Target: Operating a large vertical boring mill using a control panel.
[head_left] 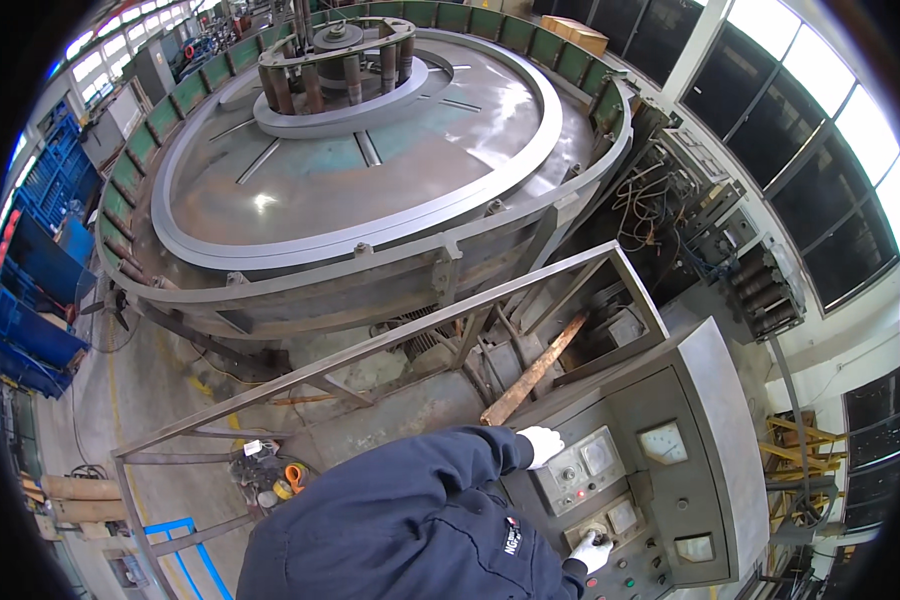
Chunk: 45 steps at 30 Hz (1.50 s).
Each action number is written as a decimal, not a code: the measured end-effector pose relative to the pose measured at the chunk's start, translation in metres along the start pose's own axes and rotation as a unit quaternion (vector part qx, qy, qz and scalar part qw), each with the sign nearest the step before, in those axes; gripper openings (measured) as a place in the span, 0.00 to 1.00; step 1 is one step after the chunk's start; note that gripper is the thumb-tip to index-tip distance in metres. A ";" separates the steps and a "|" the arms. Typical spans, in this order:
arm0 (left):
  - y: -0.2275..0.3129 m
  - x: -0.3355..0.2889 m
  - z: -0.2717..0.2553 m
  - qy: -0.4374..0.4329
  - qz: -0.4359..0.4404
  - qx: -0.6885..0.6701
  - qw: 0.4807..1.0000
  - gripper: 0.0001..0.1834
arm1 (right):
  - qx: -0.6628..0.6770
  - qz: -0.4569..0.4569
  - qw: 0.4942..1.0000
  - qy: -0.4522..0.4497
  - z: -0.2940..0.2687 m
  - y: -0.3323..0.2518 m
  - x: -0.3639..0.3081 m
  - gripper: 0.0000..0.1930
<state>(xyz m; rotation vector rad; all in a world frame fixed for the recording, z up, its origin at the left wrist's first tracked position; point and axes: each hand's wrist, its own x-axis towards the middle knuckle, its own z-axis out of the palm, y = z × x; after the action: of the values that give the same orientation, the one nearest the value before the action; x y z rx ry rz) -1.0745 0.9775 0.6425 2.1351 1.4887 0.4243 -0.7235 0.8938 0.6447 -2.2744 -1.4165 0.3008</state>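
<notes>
A grey control console (715, 400) stands in front of me on the right. My left hand (540, 447), in a white glove, lies on the console's left edge, beside an upper control plate (570, 478) with a dial and a lit red lamp. Lower down, my right hand (591, 552), also gloved in white, has its fingers closed round a small knob on a second control plate (621, 517). The glove covers most of that knob. Coloured push buttons (630, 582) sit just below my right hand. Two meters (662, 442) are set into the sloping face to the right.
Beyond a metal railing (370, 370) spreads a large round machine table (400, 180) bearing a wide metal ring (300, 257). A wooden plank (538, 368) leans by the console. Orange rolls (295, 476) and a dark bag lie at left. Cables (655, 200) hang off machinery behind.
</notes>
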 end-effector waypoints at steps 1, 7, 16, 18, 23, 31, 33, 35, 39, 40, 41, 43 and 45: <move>-0.002 0.000 0.003 -0.003 -0.004 0.002 1.000 0.19 | -0.015 -0.003 1.000 0.000 -0.003 -0.006 -0.002 0.16; 0.001 -0.001 0.002 0.007 0.005 0.002 1.000 0.16 | 0.032 0.011 0.999 0.007 0.006 0.010 0.004 0.16; -0.010 -0.012 0.000 -0.009 0.012 -0.013 1.000 0.19 | -0.018 0.017 1.000 0.011 0.001 -0.012 -0.006 0.18; -0.010 -0.012 0.000 -0.007 0.027 -0.012 1.000 0.20 | -0.017 0.017 0.999 0.021 0.005 -0.004 -0.004 0.19; -0.007 0.001 -0.007 -0.035 0.066 -0.019 0.997 0.18 | -0.045 0.014 0.998 0.037 0.006 0.008 -0.010 0.24; -0.006 0.007 -0.015 0.005 0.095 -0.048 0.994 0.29 | -0.055 0.072 0.996 -0.021 -0.009 -0.017 0.003 0.21; -0.001 0.008 -0.009 -0.019 0.083 -0.004 0.996 0.31 | -0.028 0.063 0.998 0.014 -0.003 -0.011 0.000 0.19; 0.010 0.014 -0.014 -0.052 0.079 -0.002 0.996 0.32 | -0.045 0.064 0.996 0.030 0.005 -0.006 -0.005 0.19; 0.038 0.024 -0.021 -0.097 0.078 0.031 0.992 0.37 | -0.050 0.066 0.996 0.034 0.010 0.004 -0.010 0.19; 0.038 0.027 -0.020 -0.100 0.079 0.043 0.991 0.37 | -0.048 0.076 0.996 0.020 0.013 0.004 -0.009 0.19; 0.037 0.028 -0.019 -0.103 0.078 0.052 0.990 0.38 | -0.044 0.077 0.996 0.020 0.014 0.003 -0.008 0.19; 0.033 0.030 -0.018 -0.106 0.072 0.066 0.990 0.37 | -0.035 0.078 0.996 0.017 0.017 0.002 -0.007 0.19; 0.036 0.032 -0.019 -0.109 0.066 0.070 0.989 0.36 | -0.037 0.077 0.996 0.019 0.014 0.003 -0.008 0.19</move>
<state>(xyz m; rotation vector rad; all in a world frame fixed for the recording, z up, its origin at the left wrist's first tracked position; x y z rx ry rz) -1.0451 1.0012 0.6770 2.3149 1.2935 0.1288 -0.7307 0.8896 0.6303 -2.4415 -1.2565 0.2550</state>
